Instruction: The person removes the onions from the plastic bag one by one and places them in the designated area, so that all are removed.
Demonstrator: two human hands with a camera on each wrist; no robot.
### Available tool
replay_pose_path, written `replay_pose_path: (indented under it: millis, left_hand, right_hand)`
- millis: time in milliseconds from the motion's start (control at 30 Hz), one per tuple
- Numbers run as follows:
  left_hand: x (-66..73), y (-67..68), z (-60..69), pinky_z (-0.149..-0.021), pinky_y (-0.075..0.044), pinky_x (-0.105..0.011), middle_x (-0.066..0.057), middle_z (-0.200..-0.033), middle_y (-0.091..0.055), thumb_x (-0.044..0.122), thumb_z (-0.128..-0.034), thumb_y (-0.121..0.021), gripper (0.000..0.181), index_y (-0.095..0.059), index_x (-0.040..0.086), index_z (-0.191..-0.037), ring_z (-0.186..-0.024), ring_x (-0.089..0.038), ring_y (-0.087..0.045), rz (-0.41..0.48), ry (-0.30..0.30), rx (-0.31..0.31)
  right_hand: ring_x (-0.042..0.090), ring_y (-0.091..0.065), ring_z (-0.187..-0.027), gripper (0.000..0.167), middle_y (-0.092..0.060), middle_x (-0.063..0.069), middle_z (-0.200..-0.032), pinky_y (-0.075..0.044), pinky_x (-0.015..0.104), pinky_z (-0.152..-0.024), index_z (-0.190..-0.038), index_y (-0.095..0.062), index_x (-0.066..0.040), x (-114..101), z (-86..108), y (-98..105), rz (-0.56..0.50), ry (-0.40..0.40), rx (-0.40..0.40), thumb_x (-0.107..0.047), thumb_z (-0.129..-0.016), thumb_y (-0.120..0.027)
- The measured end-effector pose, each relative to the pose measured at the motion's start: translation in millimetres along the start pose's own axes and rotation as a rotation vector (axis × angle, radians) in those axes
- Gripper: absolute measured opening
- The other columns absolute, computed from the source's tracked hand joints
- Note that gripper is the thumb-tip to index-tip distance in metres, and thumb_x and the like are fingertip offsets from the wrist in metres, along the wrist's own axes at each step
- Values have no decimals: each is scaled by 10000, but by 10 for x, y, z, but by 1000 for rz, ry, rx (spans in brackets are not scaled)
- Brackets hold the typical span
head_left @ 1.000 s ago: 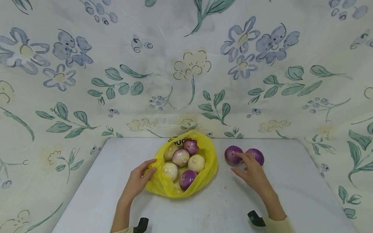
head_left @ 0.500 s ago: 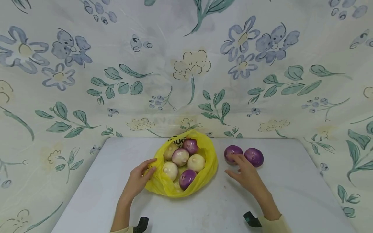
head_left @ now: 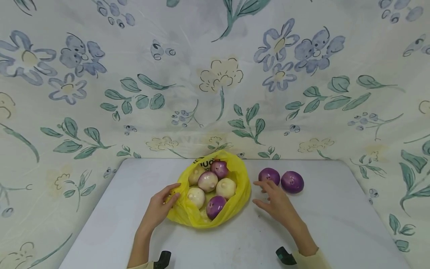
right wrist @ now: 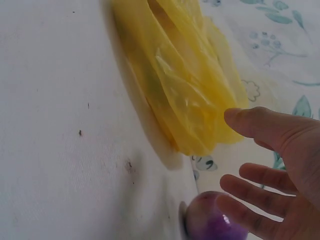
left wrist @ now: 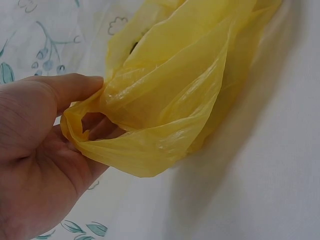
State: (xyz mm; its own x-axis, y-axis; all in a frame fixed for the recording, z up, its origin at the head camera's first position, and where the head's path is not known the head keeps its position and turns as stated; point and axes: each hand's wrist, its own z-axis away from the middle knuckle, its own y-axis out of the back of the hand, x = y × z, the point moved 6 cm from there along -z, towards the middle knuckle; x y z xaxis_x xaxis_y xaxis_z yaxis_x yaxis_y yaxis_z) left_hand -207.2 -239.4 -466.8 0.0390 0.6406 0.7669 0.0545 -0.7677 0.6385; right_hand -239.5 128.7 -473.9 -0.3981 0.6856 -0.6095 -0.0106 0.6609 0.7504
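A yellow plastic bag (head_left: pixel 242 175) stands with its mouth spread wide at the middle of the table. Inside lie several glossy round onions, some whitish like the pale onion (head_left: pixel 226 188) and some purple like the onion (head_left: pixel 216 207). My left hand (head_left: pixel 159 208) grips the bag's left rim between thumb and fingers; the left wrist view shows the yellow film (left wrist: pixel 150 150) folded through that hand. My right hand (head_left: pixel 277 201) holds nothing, its fingers spread and slightly bent, between the bag and two purple onions. It partly covers the nearer onion (head_left: pixel 269 175); the other onion (head_left: pixel 292 182) sits to its right.
The white table (head_left: pixel 336 224) ends at a floral-patterned sheet (head_left: pixel 215 112) hanging behind and at both sides. Small dark specks mark the tabletop in front of my right hand. Dark devices (head_left: pixel 285 256) are worn at both wrists.
My right hand has moved left, away from the two purple onions and toward the bag. The right-hand onion is now uncovered. My left hand and the bag have stayed in place.
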Motion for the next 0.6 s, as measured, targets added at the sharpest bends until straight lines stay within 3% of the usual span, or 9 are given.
replay_pose_path:
  millis: [267, 600]
  left_hand:
    - [-15, -5, -3, -758, -500, -135, -127, -1300, -628, 230, -984, -598, 370, -583, 129, -1339, -973, -203, -568, -7, -3, 0]
    - [-28, -14, -13, -726, -509, -156, -110, -1221, -649, 227, -982, -602, 372, -582, 132, -1341, -916, -187, -552, -4, -1, 0]
  right_hand:
    - [199, -650, -1033, 575, -578, 37, -1244, -583, 310, -803, -1325, -575, -219, -120, -29, -61, -19, 42, -24, -226, -804, -817]
    - [193, -644, -1038, 572, -598, 25, -1229, -573, 303, -846, -1326, -583, -242, -302, -90, -132, -11, 49, -44, -261, -804, -818]
